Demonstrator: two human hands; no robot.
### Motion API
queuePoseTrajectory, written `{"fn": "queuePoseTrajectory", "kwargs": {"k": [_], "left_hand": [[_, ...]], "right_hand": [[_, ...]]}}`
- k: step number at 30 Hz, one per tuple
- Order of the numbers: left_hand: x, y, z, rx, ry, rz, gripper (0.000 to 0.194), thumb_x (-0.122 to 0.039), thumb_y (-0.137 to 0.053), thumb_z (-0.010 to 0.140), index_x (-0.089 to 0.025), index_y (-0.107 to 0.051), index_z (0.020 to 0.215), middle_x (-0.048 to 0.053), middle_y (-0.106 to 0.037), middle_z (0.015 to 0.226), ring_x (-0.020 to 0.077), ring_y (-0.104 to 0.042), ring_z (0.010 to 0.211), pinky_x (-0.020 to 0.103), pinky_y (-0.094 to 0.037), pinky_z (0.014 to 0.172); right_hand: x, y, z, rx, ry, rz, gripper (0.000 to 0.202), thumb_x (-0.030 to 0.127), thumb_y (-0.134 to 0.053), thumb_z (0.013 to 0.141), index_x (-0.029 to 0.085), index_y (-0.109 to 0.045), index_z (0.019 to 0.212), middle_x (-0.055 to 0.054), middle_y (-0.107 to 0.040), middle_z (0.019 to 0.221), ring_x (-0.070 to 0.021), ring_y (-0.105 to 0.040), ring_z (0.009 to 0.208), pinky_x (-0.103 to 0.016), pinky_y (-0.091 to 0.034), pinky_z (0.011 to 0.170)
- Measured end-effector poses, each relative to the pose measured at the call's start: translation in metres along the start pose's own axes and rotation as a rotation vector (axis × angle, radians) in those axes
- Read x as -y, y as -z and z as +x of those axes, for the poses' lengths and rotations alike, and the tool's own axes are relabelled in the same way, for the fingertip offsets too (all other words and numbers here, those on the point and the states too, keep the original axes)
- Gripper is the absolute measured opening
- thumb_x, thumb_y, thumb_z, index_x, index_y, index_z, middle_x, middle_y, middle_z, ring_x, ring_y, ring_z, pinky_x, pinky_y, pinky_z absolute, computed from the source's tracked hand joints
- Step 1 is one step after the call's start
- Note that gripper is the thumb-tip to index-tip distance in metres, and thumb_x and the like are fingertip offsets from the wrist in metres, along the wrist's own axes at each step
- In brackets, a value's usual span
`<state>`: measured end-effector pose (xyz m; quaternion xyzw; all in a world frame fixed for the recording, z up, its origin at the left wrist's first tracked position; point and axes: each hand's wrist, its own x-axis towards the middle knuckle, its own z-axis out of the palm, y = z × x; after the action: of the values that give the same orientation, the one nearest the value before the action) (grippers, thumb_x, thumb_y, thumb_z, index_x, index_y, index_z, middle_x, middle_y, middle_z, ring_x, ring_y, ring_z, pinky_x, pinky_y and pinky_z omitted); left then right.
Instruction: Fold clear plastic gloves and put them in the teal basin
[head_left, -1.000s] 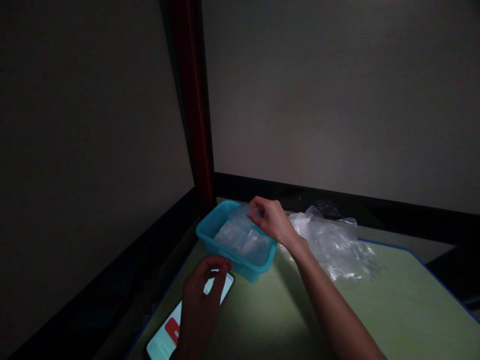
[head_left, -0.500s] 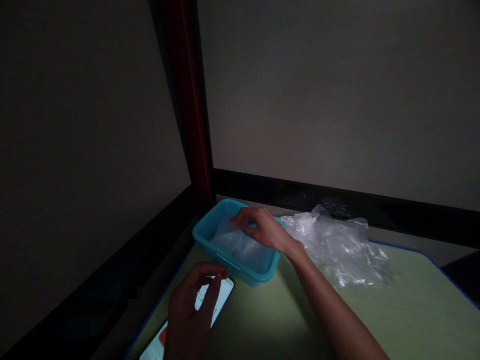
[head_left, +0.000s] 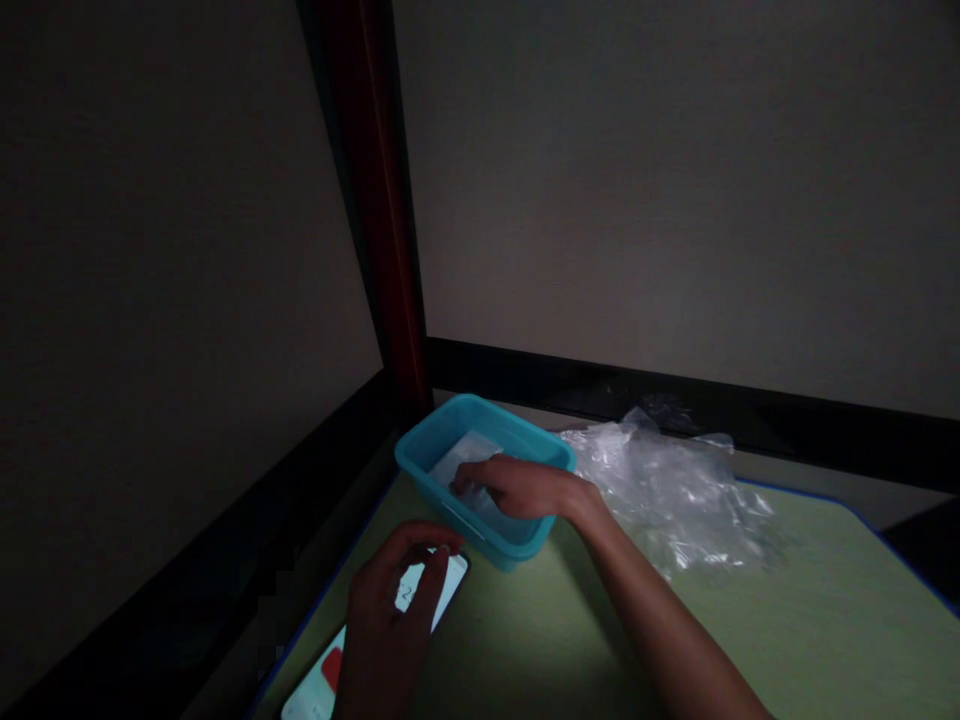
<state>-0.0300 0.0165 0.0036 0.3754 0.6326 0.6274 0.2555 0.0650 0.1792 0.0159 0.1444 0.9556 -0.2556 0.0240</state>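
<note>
A turquoise plastic basket stands at the far corner of the table, with clear plastic bags lying inside it. My right hand reaches down into the basket from the right, its fingers pinched together on the plastic bag. In front of the basket, my left hand is curled, thumb and forefinger tips close together by the near rim. Anything between those tips is too small or dark to make out. Beneath and behind my left hand lies a lit phone, partly covered by it.
A crumpled heap of clear plastic bags lies right of the basket, against the wall. The greenish table has a blue edge. Walls with a dark lower rail and a reddish post stand close behind. The light is dim.
My right hand has moved lower and slightly left into the basket, and the raised plastic there has sunk. The basket has shifted slightly right. My left hand has moved slightly right.
</note>
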Motion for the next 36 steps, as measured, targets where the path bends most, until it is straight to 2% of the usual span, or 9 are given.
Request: {"fn": "queuePoseTrajectory", "kwargs": {"k": [4, 7, 12, 15, 20, 24, 27, 31, 36], "left_hand": [[-0.001, 0.0, 0.0, 0.012, -0.014, 0.019, 0.012, -0.026, -0.055, 0.071, -0.018, -0.063, 0.068, 0.002, -0.066, 0.069, 0.0172, -0.062, 0.069, 0.024, -0.047, 0.064], [-0.002, -0.001, -0.001, 0.021, -0.021, 0.032, 0.012, -0.025, -0.054, 0.072, -0.018, -0.063, 0.067, 0.002, -0.066, 0.069, 0.0175, -0.062, 0.07, 0.025, -0.048, 0.065], [0.0, 0.0, 0.0, 0.03, -0.016, 0.043, 0.013, -0.025, -0.054, 0.072, -0.018, -0.063, 0.067, 0.002, -0.066, 0.07, 0.0178, -0.062, 0.071, 0.025, -0.047, 0.066], [0.002, 0.001, 0.002, 0.055, -0.019, 0.057, 0.013, -0.026, -0.055, 0.072, -0.018, -0.064, 0.067, 0.003, -0.067, 0.07, 0.0186, -0.063, 0.071, 0.026, -0.048, 0.065], [0.005, 0.001, 0.003, 0.053, -0.016, 0.055, 0.013, -0.026, -0.054, 0.072, -0.018, -0.064, 0.067, 0.003, -0.067, 0.071, 0.0179, -0.062, 0.072, 0.025, -0.048, 0.065], [0.01, 0.002, 0.004, 0.08, -0.045, 0.059, 0.013, -0.027, -0.055, 0.073, -0.018, -0.064, 0.068, 0.003, -0.067, 0.071, 0.0175, -0.063, 0.071, 0.024, -0.048, 0.065], [0.013, 0.003, 0.006, 0.093, -0.065, 0.068, 0.014, -0.027, -0.054, 0.074, -0.018, -0.064, 0.069, 0.003, -0.067, 0.072, 0.0179, -0.063, 0.071, 0.025, -0.049, 0.066], [0.012, 0.004, 0.008, 0.14, -0.062, 0.088, 0.013, -0.026, -0.055, 0.074, -0.018, -0.063, 0.068, 0.003, -0.067, 0.07, 0.0184, -0.064, 0.071, 0.026, -0.05, 0.066], [0.011, 0.005, 0.009, 0.157, -0.043, 0.097, 0.014, -0.027, -0.055, 0.073, -0.017, -0.064, 0.069, 0.004, -0.068, 0.071, 0.0192, -0.064, 0.072, 0.026, -0.05, 0.066]], "right_hand": [[0.004, 0.0, 0.002, 0.044, -0.016, -0.042, 0.052, -0.007, -0.04, 0.067, 0.014, -0.062, 0.109, -0.009, -0.063, 0.116, -0.0218, -0.055, 0.109, -0.032, -0.042, 0.092], [0.008, 0.001, 0.002, 0.059, -0.035, -0.089, 0.053, -0.007, -0.04, 0.067, 0.016, -0.066, 0.106, -0.008, -0.058, 0.124, -0.027, -0.047, 0.118, -0.038, -0.038, 0.096], [0.014, 0.005, 0.0, 0.078, -0.104, -0.159, 0.055, -0.004, -0.043, 0.066, 0.025, -0.068, 0.105, -0.004, -0.046, 0.136, -0.0359, -0.04, 0.121, -0.049, -0.042, 0.088], [0.016, 0.006, 0.0, 0.08, -0.124, -0.177, 0.058, -0.004, -0.042, 0.066, 0.027, -0.066, 0.108, -0.004, -0.046, 0.137, -0.0352, -0.039, 0.121, -0.051, -0.04, 0.089], [0.017, 0.004, 0.0, 0.102, -0.174, -0.204, 0.054, -0.004, -0.043, 0.066, 0.026, -0.068, 0.103, -0.01, -0.054, 0.125, -0.0344, -0.045, 0.115, -0.052, -0.042, 0.086], [0.016, 0.003, 0.002, 0.134, -0.187, -0.212, 0.055, -0.004, -0.045, 0.067, 0.028, -0.067, 0.106, -0.008, -0.055, 0.126, -0.033, -0.045, 0.118, -0.05, -0.043, 0.087], [0.015, 0.003, 0.003, 0.139, -0.176, -0.208, 0.058, -0.003, -0.047, 0.068, 0.031, -0.064, 0.112, -0.005, -0.048, 0.135, -0.0333, -0.041, 0.122, -0.05, -0.041, 0.09], [0.013, 0.003, 0.003, 0.135, -0.139, -0.201, 0.059, -0.001, -0.047, 0.07, 0.029, -0.057, 0.121, -0.006, -0.038, 0.143, -0.0372, -0.037, 0.125, -0.057, -0.039, 0.09], [0.013, 0.004, 0.004, 0.122, -0.118, -0.218, 0.053, 0.003, -0.049, 0.074, 0.024, -0.057, 0.121, -0.008, -0.048, 0.134, -0.0321, -0.042, 0.121, -0.049, -0.04, 0.093]]}}
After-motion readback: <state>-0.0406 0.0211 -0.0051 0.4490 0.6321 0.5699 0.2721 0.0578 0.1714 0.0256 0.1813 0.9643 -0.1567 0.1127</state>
